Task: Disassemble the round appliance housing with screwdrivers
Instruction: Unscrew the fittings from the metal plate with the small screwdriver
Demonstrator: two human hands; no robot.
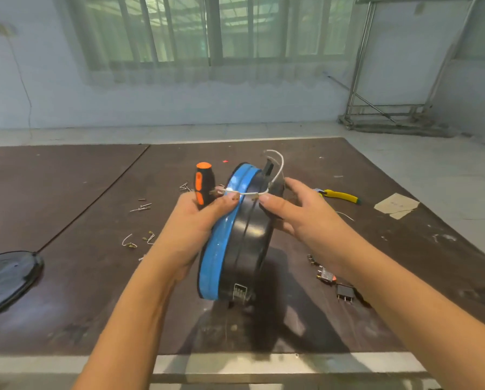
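Housing stands on edge mid-counter, blue band leftward. Left hand grips its top rim, palming a screwdriver upright. Right hand clamps the far rim, fingertips pinching a white wire. Screws lie left.

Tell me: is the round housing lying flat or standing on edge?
On edge. The round housing stands upright on the table, its blue band and black rim facing the camera, steadied by both hands.

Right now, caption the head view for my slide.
Both hands hold a round housing on edge, left hand also gripping a screwdriver, a white wire stretched between them.
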